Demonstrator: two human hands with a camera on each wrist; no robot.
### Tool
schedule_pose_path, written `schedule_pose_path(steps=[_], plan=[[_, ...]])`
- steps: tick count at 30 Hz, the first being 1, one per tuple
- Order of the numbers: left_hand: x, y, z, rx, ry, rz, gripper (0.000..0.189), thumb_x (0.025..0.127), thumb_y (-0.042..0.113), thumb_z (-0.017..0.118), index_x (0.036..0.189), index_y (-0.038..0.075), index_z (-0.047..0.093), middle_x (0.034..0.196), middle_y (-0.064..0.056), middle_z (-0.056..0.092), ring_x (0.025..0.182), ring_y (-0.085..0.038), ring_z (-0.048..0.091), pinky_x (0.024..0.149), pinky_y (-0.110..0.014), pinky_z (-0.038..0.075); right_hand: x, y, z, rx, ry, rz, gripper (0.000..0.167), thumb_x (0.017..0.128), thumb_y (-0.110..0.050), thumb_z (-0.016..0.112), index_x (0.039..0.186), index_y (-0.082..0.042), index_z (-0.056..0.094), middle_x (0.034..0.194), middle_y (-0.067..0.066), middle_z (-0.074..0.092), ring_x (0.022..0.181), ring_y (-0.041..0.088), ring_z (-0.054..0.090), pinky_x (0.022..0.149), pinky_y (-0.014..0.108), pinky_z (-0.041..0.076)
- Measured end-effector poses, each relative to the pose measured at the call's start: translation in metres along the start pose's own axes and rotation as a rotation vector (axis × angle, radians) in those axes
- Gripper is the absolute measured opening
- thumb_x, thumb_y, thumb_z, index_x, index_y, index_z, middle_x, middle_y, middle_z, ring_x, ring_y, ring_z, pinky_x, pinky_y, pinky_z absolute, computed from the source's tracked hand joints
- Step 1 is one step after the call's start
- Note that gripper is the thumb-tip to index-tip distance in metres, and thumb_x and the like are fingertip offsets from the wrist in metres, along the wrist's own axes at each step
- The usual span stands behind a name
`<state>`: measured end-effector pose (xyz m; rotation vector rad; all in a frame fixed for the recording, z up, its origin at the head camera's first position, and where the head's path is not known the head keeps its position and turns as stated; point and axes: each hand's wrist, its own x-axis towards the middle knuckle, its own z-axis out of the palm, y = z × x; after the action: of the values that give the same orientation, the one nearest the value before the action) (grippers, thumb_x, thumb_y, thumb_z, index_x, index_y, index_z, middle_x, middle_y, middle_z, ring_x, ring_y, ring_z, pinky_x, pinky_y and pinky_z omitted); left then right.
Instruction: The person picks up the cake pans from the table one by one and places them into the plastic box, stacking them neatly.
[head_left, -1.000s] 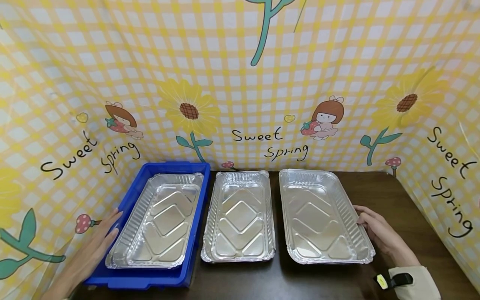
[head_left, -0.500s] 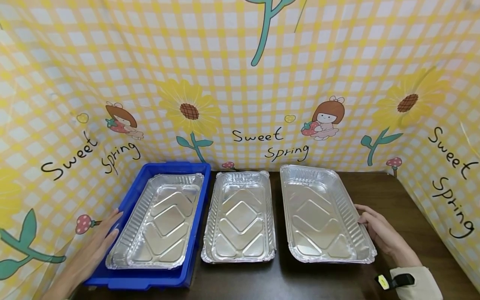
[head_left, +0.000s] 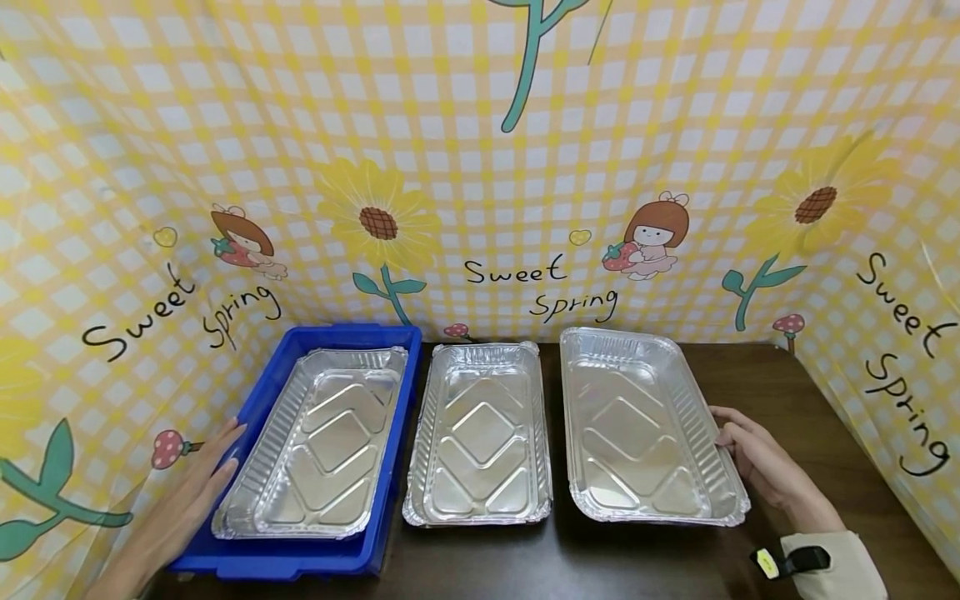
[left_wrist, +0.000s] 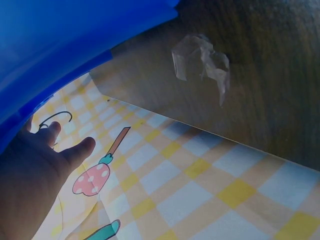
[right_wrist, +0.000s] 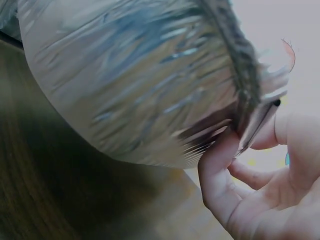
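Observation:
Three rectangular foil trays lie side by side in the head view. My right hand (head_left: pixel 757 458) pinches the right edge of the rightmost foil tray (head_left: pixel 637 425), thumb over the rim and fingers beneath. In the right wrist view, that tray's crinkled foil side (right_wrist: pixel 135 90) slopes above the dark tabletop, with the hand's fingers (right_wrist: pixel 217 170) at its rim. The middle foil tray (head_left: pixel 480 433) rests on the table. A third foil tray (head_left: pixel 337 433) sits inside a blue plastic tray (head_left: pixel 277 562). My left hand (head_left: pixel 183 492) lies along the blue tray's left side, fingers extended.
The dark wood table (head_left: pixel 480 567) backs onto a yellow checked cloth (head_left: pixel 510 208) that also hangs at both sides. A crumpled piece of clear film (left_wrist: pixel 202 57) clings to the wood surface in the left wrist view.
The far end of the rightmost foil tray has shifted slightly up in the head view, with my right hand still at its rim. My left hand and the other trays have not visibly moved.

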<state>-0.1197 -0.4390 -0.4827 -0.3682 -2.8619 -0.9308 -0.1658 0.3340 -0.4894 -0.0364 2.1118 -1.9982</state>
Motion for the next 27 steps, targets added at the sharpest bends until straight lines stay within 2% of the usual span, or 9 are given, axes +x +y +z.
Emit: schedule_pose_path(steps=[8, 16, 27], plan=[[0.000, -0.001, 0.000, -0.002, 0.004, 0.006, 0.055, 0.116, 0.019, 0.039, 0.167, 0.004, 0.026, 0.172, -0.029, 0.014, 0.147, 0.015, -0.001, 0.106, -0.005, -0.001, 0.001, -0.005, 0.001, 0.028, -0.033, -0.039, 0.040, 0.101, 0.004, 0.037, 0.141, 0.005, 0.037, 0.097, 0.004, 0.069, 0.079, 0.015, 0.070, 0.067, 0.034, 0.060], [0.000, -0.001, 0.000, 0.004, 0.009, 0.007, 0.055, 0.116, 0.019, 0.039, 0.167, 0.004, 0.026, 0.171, -0.031, 0.016, 0.149, 0.012, -0.001, 0.106, -0.006, -0.002, 0.004, -0.012, 0.008, -0.022, -0.007, 0.008, 0.050, 0.100, 0.002, 0.038, 0.147, 0.013, 0.023, 0.098, 0.003, 0.067, 0.077, 0.013, 0.069, 0.068, 0.034, 0.060], [0.000, -0.001, 0.000, -0.012, 0.017, 0.023, 0.055, 0.116, 0.016, 0.039, 0.167, 0.005, 0.026, 0.172, -0.030, 0.015, 0.151, 0.009, 0.000, 0.107, -0.006, -0.001, 0.006, -0.022, 0.019, -0.064, -0.026, 0.037, 0.054, 0.097, 0.003, 0.039, 0.146, 0.015, 0.021, 0.101, 0.005, 0.064, 0.077, 0.013, 0.067, 0.067, 0.033, 0.059]])
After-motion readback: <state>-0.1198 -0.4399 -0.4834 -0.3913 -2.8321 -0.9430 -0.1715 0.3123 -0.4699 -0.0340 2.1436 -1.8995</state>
